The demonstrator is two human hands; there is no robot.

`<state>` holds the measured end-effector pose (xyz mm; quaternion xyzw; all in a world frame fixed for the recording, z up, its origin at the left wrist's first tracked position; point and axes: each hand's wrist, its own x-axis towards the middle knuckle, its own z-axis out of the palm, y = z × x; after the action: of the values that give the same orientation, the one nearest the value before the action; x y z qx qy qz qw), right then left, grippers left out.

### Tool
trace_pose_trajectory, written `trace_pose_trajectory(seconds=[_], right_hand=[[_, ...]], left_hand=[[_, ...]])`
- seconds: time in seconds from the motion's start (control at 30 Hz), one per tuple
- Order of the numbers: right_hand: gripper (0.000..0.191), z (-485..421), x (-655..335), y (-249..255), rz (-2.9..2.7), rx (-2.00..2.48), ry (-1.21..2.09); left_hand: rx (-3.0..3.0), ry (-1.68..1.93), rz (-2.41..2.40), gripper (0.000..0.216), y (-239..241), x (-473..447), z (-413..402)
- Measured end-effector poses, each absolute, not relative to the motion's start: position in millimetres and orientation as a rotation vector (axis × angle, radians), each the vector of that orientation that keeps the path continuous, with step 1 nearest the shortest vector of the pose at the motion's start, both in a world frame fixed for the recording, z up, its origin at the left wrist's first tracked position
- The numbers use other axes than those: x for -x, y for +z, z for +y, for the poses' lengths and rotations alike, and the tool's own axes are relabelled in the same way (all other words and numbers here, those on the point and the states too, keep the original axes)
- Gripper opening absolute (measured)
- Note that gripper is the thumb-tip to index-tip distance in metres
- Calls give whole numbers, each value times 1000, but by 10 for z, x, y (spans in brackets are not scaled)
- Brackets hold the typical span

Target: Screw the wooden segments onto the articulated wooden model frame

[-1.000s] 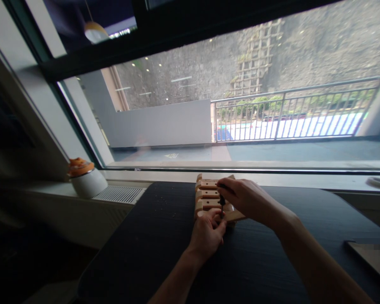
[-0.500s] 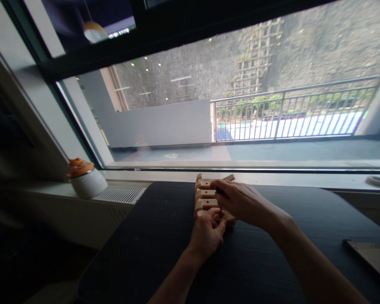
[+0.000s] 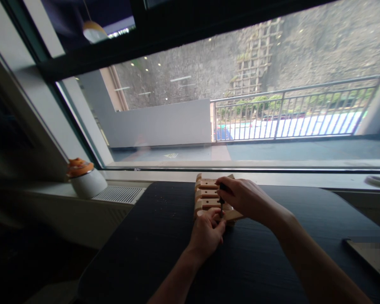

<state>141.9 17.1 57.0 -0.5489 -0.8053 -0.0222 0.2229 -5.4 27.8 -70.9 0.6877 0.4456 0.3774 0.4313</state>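
A small slatted wooden assembly (image 3: 205, 193) with round holes in its slats lies on the dark table. My right hand (image 3: 240, 192) is closed around the black handle of a screwdriver (image 3: 221, 199), held upright with its shaft pointing down at the near slat. Low on the near left corner, my left hand (image 3: 208, 230) grips the wood, its fingertips close around the screwdriver's lower end. Those fingertips hide the screwdriver's tip and whatever it touches. A loose-angled wooden strip (image 3: 234, 215) sticks out to the right under my right hand.
The black table (image 3: 164, 253) stands against a window sill (image 3: 171, 175). A white pot with an orange top (image 3: 87, 181) sits on the ledge at left, beside a vent grille (image 3: 118, 194). A roll of tape (image 3: 377, 180) lies on the right sill. A flat panel (image 3: 370, 255) rests at the right edge.
My right hand has shifted slightly right and turned, uncovering more of the screwdriver and slats. My left hand stays in place on the wood.
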Motion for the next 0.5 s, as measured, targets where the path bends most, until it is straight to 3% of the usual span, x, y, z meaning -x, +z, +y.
trace_pose_trajectory(seconds=[0.5], right_hand=[[31, 107, -1383, 619, -2255, 1377, 21]], left_hand=[[-1696, 931, 1104, 26, -668, 42, 260]])
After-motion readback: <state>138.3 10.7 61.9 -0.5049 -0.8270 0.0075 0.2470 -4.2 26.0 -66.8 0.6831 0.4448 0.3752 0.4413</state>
